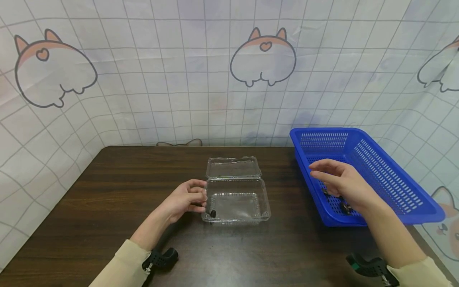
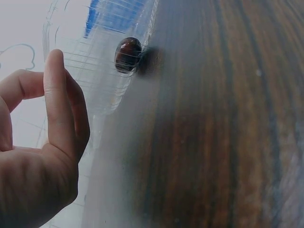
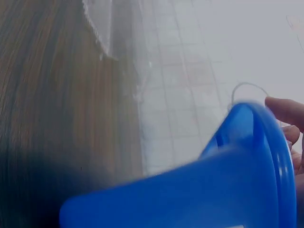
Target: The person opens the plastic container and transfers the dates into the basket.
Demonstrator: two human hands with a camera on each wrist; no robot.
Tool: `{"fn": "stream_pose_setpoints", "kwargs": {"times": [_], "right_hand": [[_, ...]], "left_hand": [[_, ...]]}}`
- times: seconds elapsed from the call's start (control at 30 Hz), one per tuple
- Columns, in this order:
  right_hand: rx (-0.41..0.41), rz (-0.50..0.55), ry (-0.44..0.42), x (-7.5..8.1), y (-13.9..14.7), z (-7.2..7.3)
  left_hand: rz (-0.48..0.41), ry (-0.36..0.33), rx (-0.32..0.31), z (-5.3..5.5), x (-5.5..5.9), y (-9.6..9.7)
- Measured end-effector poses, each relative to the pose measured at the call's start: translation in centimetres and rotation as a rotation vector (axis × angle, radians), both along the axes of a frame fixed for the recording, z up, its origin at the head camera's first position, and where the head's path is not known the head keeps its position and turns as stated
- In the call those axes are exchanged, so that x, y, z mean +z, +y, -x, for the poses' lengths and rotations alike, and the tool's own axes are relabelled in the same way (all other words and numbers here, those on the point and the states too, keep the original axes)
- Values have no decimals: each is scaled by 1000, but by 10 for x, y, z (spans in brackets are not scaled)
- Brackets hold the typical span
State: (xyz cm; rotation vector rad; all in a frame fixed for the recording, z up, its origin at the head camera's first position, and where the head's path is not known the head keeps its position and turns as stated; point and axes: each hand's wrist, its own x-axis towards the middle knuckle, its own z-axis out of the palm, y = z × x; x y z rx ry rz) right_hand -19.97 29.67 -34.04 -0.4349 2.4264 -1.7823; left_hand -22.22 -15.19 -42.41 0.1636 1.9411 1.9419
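Observation:
A clear plastic clamshell box [image 1: 234,205] stands on the table, its lid [image 1: 233,168] laid back. In its front left corner lies a small, glossy dark-brown oval piece [image 2: 127,56], whose kind I cannot tell. My left hand [image 1: 185,200] is at the box's left wall, fingers bent loosely and touching or very near it. Over the blue basket [image 1: 391,187] hovers my right hand [image 1: 340,181], fingers gently curved, nothing visible between them. Below it in the basket lie several small dark pieces [image 1: 346,208], partly hidden by the hand.
The dark wooden table [image 1: 107,199] ends at the back against a white gridded cloth [image 1: 161,99] with cartoon prints. The basket's raised rim stands at the table's right side. Each wrist wears a black strap [image 1: 160,258].

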Motion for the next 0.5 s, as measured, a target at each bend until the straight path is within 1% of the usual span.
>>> {"fn": "stream_pose_setpoints", "kwargs": {"times": [0.13,0.27,0.5], "right_hand": [[27,-19,-11,3,-15,2],[34,-37,-29,5,-29,5],[52,-43,-54,5,-52,9]], "left_hand": [[-2,0,-2,0,0,-1],[-3,1,-2,0,0,-2],[-3,-11,3,1,0,-2]]}}
